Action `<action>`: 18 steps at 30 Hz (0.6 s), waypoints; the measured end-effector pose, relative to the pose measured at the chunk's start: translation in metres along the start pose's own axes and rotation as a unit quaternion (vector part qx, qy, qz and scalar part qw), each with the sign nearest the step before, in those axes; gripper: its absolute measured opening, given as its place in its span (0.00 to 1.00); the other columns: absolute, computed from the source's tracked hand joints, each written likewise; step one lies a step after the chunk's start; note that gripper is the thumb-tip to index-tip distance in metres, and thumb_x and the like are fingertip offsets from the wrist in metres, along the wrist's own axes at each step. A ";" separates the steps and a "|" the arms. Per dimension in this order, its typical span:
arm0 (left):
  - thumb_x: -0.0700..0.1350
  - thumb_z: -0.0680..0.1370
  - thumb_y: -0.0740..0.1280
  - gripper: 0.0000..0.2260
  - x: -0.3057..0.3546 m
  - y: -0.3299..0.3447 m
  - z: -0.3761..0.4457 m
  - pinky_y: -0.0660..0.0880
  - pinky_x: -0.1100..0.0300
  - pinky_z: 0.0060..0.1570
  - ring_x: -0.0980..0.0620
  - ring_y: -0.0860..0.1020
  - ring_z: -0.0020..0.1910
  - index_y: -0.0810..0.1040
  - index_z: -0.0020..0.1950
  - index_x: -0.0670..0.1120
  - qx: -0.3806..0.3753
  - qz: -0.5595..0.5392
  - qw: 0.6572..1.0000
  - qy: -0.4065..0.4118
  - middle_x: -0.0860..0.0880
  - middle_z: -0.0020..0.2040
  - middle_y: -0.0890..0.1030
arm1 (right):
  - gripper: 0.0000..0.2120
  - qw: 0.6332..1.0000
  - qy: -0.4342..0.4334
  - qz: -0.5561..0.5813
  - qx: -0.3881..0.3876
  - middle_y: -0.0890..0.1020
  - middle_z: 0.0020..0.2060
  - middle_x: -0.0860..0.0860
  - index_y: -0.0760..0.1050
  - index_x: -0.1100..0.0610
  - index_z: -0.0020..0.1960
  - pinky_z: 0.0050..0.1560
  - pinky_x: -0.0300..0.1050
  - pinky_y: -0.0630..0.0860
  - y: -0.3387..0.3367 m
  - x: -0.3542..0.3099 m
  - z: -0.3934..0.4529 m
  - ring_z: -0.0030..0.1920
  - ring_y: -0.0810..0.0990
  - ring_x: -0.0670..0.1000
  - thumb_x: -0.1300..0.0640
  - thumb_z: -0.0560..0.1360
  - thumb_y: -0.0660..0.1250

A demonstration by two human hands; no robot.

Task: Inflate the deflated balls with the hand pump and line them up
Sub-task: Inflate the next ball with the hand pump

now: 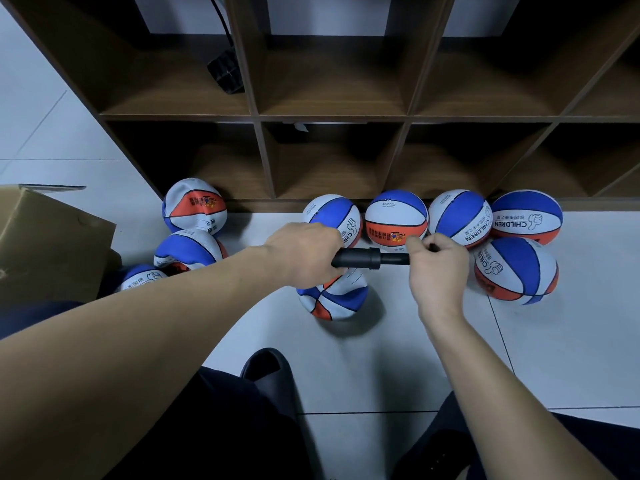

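Two hands are seen at the middle of the view, both closed on a black hand pump [372,258] that is held level above the floor [398,358]. The pump's thicker barrel is wrapped by the curled fingers of the left hand [304,252], and its thinner end is pinched between the thumb and fingers of the right hand [438,265]. Directly below the pump, a crumpled, deflated ball [334,297] in blue, white and orange is seen lying on the floor, partly covered by the left hand.

Four round balls are lined up against the foot of a brown wooden shelf unit [332,116]: a blue-and-white ball [332,216], an orange-banded ball [396,218], a third ball [459,216] and a ball marked CHILDREN [526,216]. A fifth round ball [516,270] is set just in front of the row at its right end.

To the left, three dented balls are gathered near a cardboard box [48,244]: one [194,206] at the shelf's corner, one [188,251] in front of it, and one [142,277] half hidden by the left forearm.

A black object with a cable [225,71] is seen in an upper compartment. A dark slipper [268,372] and dark trousers are visible at the bottom edge
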State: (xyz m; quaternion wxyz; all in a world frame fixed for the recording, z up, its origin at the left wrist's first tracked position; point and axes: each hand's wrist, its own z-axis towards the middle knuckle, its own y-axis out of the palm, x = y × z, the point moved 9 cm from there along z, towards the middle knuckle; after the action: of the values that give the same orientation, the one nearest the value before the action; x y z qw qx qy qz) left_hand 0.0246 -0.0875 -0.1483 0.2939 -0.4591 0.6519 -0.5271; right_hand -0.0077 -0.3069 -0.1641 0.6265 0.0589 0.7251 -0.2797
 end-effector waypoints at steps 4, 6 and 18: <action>0.56 0.81 0.65 0.13 0.007 0.000 0.000 0.74 0.54 0.35 0.46 0.78 0.37 0.75 0.42 0.49 -0.001 -0.012 1.000 0.009 0.50 0.36 0.78 | 0.19 1.000 -0.017 0.006 -0.018 0.64 0.27 0.47 0.65 0.58 0.33 0.34 0.45 0.64 0.017 -0.008 -0.010 0.33 0.62 0.49 0.58 0.77 0.71; 0.57 0.81 0.65 0.14 0.011 0.002 0.001 0.75 0.54 0.36 0.46 0.78 0.36 0.75 0.42 0.49 -0.005 -0.017 1.000 0.010 0.49 0.36 0.78 | 0.19 1.000 -0.019 0.005 -0.024 0.65 0.27 0.46 0.65 0.58 0.34 0.34 0.43 0.64 0.022 -0.010 -0.014 0.32 0.62 0.48 0.59 0.78 0.71; 0.59 0.81 0.66 0.14 0.008 -0.003 0.003 0.74 0.54 0.36 0.48 0.78 0.37 0.76 0.43 0.51 -0.008 -0.032 0.999 0.010 0.50 0.36 0.79 | 0.19 0.999 0.023 -0.013 -0.045 0.64 0.24 0.44 0.68 0.55 0.31 0.32 0.45 0.61 0.002 -0.003 0.013 0.31 0.61 0.50 0.57 0.76 0.72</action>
State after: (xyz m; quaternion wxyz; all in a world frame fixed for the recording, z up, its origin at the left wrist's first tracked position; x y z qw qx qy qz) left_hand 0.0250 -0.0961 -0.1457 0.2672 -0.4769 0.6437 -0.5355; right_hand 0.0051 -0.3103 -0.1625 0.6081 0.0283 0.7518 -0.2536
